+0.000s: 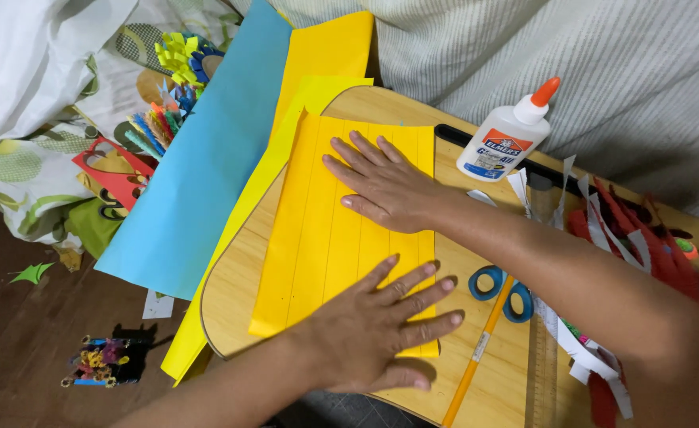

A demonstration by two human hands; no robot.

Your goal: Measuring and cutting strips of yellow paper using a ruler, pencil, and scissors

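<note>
Both hands lie flat with fingers spread on a ruled orange-yellow sheet (326,238): the left hand (381,325) presses its lower right part, near the corner, and the right hand (381,186) presses its upper right part, the right forearm crossing over from the far side. Neither hand pinches or grips anything; they only pin the paper down. The sheet rests on a small rounded wooden surface (234,293), its left edge near the rim. It looks thin, light and flexible, likely to slide on the smooth wood and to crease or tear if pulled roughly; a free edge or corner, such as the bare left side, seems the best place to lift it, with a palm steadying the rest. Under it lies a paler yellow sheet (231,230), and beside that a blue sheet (199,166) overhanging the edge, so the layers may shift together. Just right of the hands lie blue-handled scissors (512,295), a yellow pencil (480,349) and a ruler (544,349), with a white glue bottle (508,135) standing farther back and a heap of red and white paper strips (619,238) crowding the right edge.
</note>
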